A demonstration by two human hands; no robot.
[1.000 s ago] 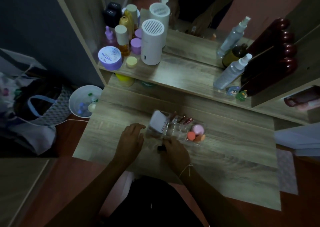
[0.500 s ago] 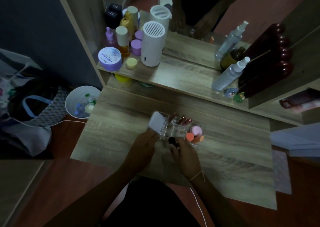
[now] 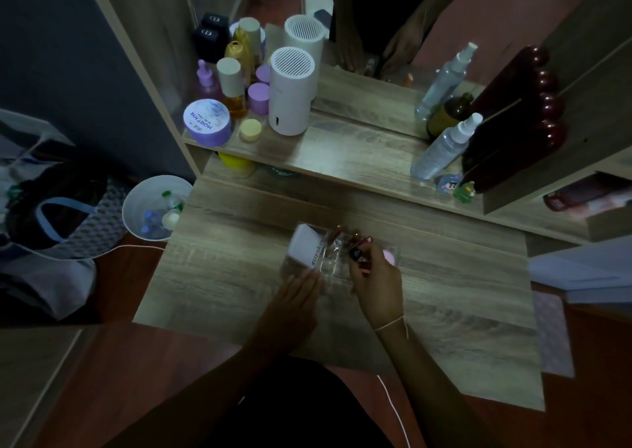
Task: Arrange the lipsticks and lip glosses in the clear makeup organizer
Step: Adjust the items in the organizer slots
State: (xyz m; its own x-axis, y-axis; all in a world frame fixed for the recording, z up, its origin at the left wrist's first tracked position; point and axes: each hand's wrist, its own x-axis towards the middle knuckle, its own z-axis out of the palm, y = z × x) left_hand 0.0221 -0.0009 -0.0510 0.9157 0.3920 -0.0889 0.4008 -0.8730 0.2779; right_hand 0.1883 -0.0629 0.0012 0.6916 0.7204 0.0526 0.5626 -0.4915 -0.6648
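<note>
Organizer: a clear plastic makeup organizer (image 3: 333, 270) sits on the wood-grain worktop (image 3: 444, 294), just below the middle of the frame.
White box: a white box with dark lettering (image 3: 307, 246) stands tilted in the organizer's left compartment.
Stored lipsticks: a few dark red tubes (image 3: 355, 237) lean in the rear middle slots, tops toward the upper right of the frame.
Pink item: a round pink object (image 3: 389, 256) shows in the right-hand compartment, partly hidden by the right hand.
Right hand: the right hand (image 3: 376, 285) is raised over the middle slots, fingers (image 3: 372, 254) pinched narrowly on a small dark lipstick with a black cap (image 3: 356, 254).
Lipstick axis: its long axis runs roughly upright, slightly tilted; the dim light hides which end is lower.
Left hand: the left hand (image 3: 297, 295) lies flat against the organizer's near-left corner, fingers extended and together, gripping nothing.
Shelf: a white cylindrical device with a slotted top (image 3: 291, 92) and a lilac round jar (image 3: 206, 122) stand on the raised shelf in the upper left of the frame.
</note>
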